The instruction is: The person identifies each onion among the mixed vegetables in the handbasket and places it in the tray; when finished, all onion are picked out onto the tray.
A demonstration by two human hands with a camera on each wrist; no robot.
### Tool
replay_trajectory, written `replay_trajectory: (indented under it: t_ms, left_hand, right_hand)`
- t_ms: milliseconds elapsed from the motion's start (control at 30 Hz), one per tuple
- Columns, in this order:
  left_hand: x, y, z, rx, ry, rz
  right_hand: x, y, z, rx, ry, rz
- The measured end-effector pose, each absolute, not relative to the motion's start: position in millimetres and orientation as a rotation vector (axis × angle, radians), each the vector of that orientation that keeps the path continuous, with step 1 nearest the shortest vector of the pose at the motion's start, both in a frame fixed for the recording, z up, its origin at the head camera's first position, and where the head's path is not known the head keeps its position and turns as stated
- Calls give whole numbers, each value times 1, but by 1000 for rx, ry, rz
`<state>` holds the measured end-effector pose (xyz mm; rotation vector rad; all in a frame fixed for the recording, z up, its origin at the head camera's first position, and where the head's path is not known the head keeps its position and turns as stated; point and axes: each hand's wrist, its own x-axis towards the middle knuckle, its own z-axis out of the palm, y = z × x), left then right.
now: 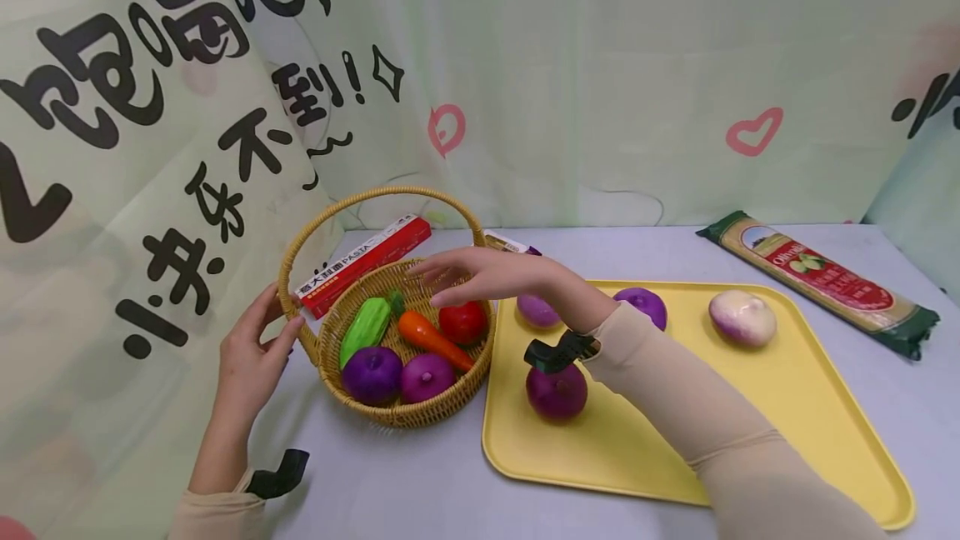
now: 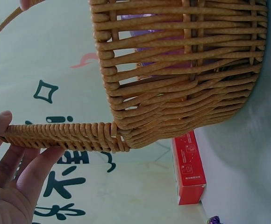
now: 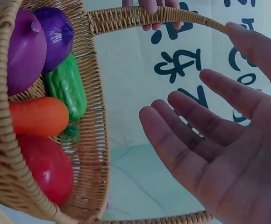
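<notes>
- The left hand's fingers (image 1: 251, 348) are bent in a pinch, thumb on one side and the other fingers opposite, on the left part of the handle (image 1: 390, 190).
- The right hand's fingers (image 1: 491, 273) are spread, slightly bent, and grasp nothing; whether they touch the far side of the handle, I cannot tell.
- The basket (image 1: 405, 417) sits on the surface (image 1: 360, 490), just right of the left fingers and below the right ones, its handle upright.
- In it, below and nearer the person than the right fingers, are a red tomato (image 1: 462, 322), an orange carrot (image 1: 431, 338) and a green vegetable (image 1: 366, 332), with a purple onion (image 1: 427, 377) and a dark purple vegetable (image 1: 372, 375) in front.
- Behind the basket, beyond the left fingers, lies a red pasta box (image 1: 375, 248).
- A small packet (image 1: 510, 242) shows partly behind the right hand.
- A yellow tray (image 1: 562, 457) spreads to the right of the right fingers, partly under the forearm, carrying three purple vegetables (image 1: 557, 392) and a white-and-purple one (image 1: 742, 317).
- Well right of the right fingers, past the tray, lies a long bag (image 1: 817, 282) with a red label.
- Beyond everything hangs a pale curtain (image 1: 637, 90).
</notes>
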<state>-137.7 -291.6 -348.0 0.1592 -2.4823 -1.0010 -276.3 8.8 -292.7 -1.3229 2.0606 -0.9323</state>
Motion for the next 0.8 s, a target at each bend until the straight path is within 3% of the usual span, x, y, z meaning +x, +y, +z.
replay_trajectory:
  t_ms: [800]
  left_hand:
    - [-140,-292,-349,138,-2465,-1022]
  right_hand:
    - [-292,-47,-307,-1343,1783,-498]
